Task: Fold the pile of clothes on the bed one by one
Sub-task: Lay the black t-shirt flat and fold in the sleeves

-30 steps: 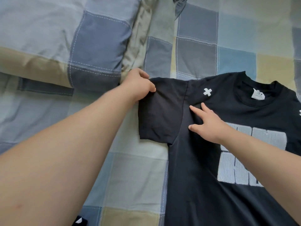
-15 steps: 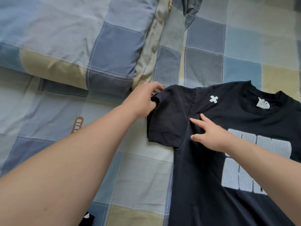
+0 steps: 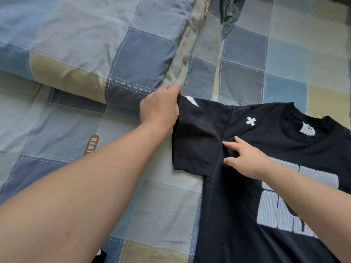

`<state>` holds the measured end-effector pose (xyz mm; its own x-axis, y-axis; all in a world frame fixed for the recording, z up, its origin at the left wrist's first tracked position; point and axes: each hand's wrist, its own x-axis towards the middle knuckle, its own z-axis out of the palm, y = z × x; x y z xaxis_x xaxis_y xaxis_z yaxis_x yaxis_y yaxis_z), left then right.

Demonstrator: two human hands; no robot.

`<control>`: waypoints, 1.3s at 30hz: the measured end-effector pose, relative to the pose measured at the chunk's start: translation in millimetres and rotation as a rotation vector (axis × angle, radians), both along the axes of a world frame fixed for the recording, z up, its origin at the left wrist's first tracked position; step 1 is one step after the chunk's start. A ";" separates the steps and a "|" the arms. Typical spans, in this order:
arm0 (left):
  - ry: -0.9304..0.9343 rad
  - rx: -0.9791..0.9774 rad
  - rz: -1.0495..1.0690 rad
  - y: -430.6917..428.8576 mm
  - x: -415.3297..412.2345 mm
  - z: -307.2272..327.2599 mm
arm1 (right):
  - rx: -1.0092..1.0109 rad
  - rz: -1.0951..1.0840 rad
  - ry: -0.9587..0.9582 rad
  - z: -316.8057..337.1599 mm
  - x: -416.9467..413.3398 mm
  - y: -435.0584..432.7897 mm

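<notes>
A black T-shirt (image 3: pixel 237 196) with a white cross mark and a large pale printed block lies face up on the bed, collar toward the far side. My left hand (image 3: pixel 159 108) grips the top edge of its left sleeve (image 3: pixel 195 137) and lifts that edge slightly, showing a white patch underneath. My right hand (image 3: pixel 245 158) rests with spread, straight fingers on the shirt near the armpit seam, pressing the fabric flat.
A patchwork sheet (image 3: pixel 161 205) in blue, grey and tan covers the bed. A matching pillow (image 3: pixel 91 46) lies at the upper left. A grey garment (image 3: pixel 230 18) sits at the top edge. Part of a dark item (image 3: pixel 99 257) shows at the bottom.
My left hand has tightened on the sleeve edge and lifted it, exposing a white patch. The view has shifted, so everything sits lower in the frame. My right hand stays pressed at the armpit.
</notes>
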<state>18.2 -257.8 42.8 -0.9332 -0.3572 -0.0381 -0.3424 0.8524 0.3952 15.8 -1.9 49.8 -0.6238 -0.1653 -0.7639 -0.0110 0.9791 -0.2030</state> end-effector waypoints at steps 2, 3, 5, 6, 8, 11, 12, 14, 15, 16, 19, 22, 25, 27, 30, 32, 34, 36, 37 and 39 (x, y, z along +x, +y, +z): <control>-0.035 0.035 0.071 -2.2 -6.9 2.1 | -0.053 0.019 0.072 -1.8 -2.7 -3.5; -0.009 0.078 0.118 -2.0 -8.4 2.7 | -0.091 0.013 0.082 -2.9 -3.5 -6.7; 0.151 0.111 0.130 2.3 -3.6 2.3 | -0.129 0.040 0.045 -6.2 -1.3 -18.0; 0.253 0.084 0.072 6.6 0.7 1.8 | -0.134 0.075 0.016 -10.3 0.5 -25.4; 0.390 0.058 -0.120 17.2 10.1 -6.8 | -0.220 0.024 -0.058 -15.5 2.3 -38.4; 0.098 0.053 -0.469 30.4 25.7 -30.8 | -0.535 -0.525 -0.058 -8.9 -1.9 -31.4; -0.104 -0.013 -0.504 32.1 32.0 -37.4 | -0.543 -0.663 0.042 -8.1 -8.0 -21.9; -0.327 -0.179 -0.457 38.7 42.1 -44.8 | -0.431 -0.650 0.275 -5.8 -12.9 7.3; -0.357 -0.222 -0.407 45.8 44.8 -44.6 | -0.350 -0.578 0.342 -5.9 -13.4 23.5; -0.366 -0.246 -0.347 55.0 45.9 -41.3 | -0.275 -0.508 0.359 -6.0 -12.9 37.5; -0.296 -0.252 -0.181 88.0 41.0 -29.9 | -0.058 -0.421 0.324 -10.8 -6.1 71.7; -0.116 -0.230 -0.303 125.7 35.9 -30.4 | 0.011 -0.488 0.213 -14.9 1.5 98.6; -0.109 -0.200 -0.470 174.1 26.7 -34.2 | -0.308 -0.451 0.005 -10.8 7.4 136.2; -0.161 -0.164 -0.534 209.3 21.8 -38.0 | -0.461 -0.526 0.072 -2.9 7.2 171.2; -0.203 -0.121 -0.670 274.0 14.7 -45.6 | -0.257 -0.492 0.309 -4.8 5.1 247.9; -0.222 -0.120 -0.774 320.3 8.8 -51.2 | -0.002 -0.383 0.319 -11.0 8.2 297.0; -0.251 -0.115 -0.829 364.7 3.0 -60.3 | 0.207 -0.312 0.280 -19.8 10.7 339.1; -0.286 -0.096 -0.825 401.3 -2.7 -71.5 | 0.214 -0.368 0.285 -32.1 10.3 370.8; -0.286 -0.088 -0.812 418.1 -6.4 -77.7 | 0.109 -0.470 0.328 -38.7 7.7 383.5; -0.264 -0.069 -0.772 450.2 -14.1 -88.1 | -0.177 -0.726 0.457 -50.6 -1.3 406.0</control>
